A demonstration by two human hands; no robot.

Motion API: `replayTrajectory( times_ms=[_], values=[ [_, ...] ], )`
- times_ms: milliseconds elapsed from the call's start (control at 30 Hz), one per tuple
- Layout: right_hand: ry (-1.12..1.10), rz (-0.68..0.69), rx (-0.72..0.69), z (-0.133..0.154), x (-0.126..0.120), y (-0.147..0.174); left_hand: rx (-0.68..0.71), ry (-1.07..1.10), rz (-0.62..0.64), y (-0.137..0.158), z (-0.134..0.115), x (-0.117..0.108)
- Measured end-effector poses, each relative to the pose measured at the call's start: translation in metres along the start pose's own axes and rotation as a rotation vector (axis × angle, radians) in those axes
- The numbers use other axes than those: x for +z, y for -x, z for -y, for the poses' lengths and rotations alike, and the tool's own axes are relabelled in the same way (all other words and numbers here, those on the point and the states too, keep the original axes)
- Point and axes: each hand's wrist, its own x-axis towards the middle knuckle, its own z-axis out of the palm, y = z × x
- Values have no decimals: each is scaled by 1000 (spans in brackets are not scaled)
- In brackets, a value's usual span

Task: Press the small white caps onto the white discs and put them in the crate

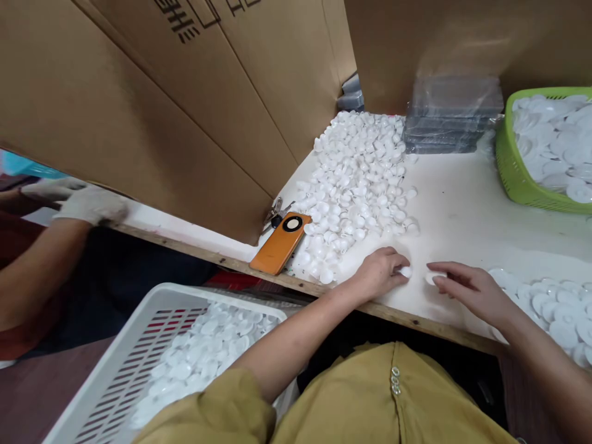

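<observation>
Both hands rest low on the table, left hand pinching a small white cap, right hand fingertips on another.

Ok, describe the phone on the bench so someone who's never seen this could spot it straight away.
Start at the big cardboard sheet leaning along the left of the white bench. At its lower corner, on the bench's front edge, lies the phone, left of the heap of small white caps and beside some keys. It is the only orange thing there, flat, with a round black camera ring.
</observation>
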Motion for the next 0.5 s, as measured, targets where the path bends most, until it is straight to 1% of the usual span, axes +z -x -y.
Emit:
replayTrajectory(
  times_ms=[67,133,233,300,367,500],
  values=[
    [-20,35,-4,5,7,-10,-26,28,45,-8,-2,2],
    [-105,24,27,6,14,-20,-29,10,76,-14,-2,1],
    [-285,-15,104,5,21,-30,-40,-23,85,-18,-3,-2],
    [-353,-15,153,6,25,-33,-40,-21,78,-19,-3,-2],
    [-363,-2,189,9,28,-36,-28,-8,63,-19,-3,-2],
    [-310,11,232,13,32,-41,-21,15,46,-18,-1,1]
  ],
)
